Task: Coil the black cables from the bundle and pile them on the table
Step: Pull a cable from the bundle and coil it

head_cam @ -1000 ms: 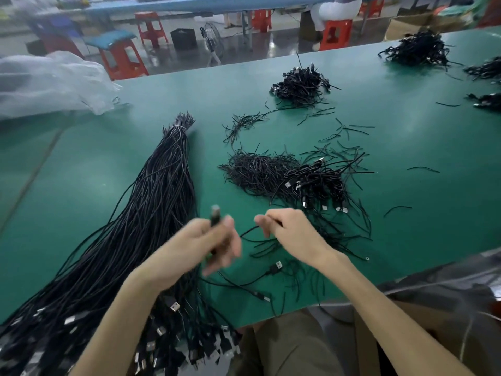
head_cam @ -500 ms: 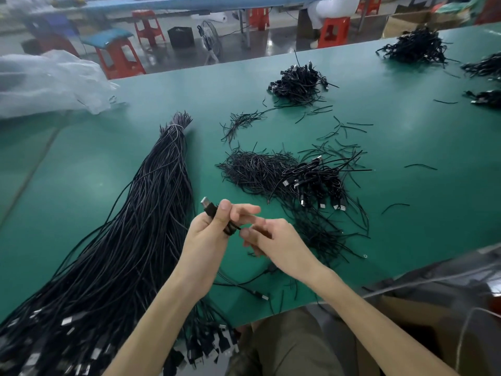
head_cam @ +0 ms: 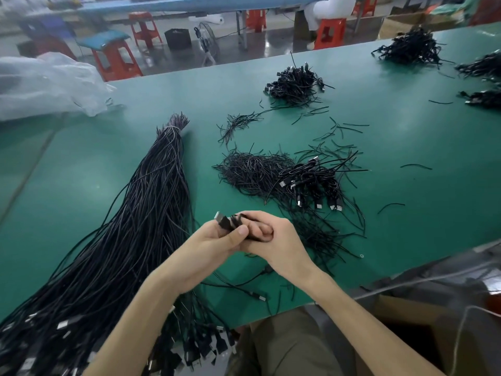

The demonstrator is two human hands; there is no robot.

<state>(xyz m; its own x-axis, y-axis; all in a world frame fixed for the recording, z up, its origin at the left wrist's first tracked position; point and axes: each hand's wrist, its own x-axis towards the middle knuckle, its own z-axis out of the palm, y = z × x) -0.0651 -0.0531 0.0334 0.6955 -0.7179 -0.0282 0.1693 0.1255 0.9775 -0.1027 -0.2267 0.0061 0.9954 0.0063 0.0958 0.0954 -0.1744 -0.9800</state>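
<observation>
I log one coiled black cable (head_cam: 227,222), gripped by my left hand (head_cam: 206,246) and right hand (head_cam: 280,241) pressed together over the green table (head_cam: 406,147), bundle (head_cam: 141,226) at left, coiled pile (head_cam: 311,180) beyond.

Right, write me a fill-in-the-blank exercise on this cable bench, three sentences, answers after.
1. The left hand and right hand grip one cable, coloured ____.
2. The tied bundle lies to the person's ____.
3. The table surface is ____.
Missing words: black; left; green.
</observation>
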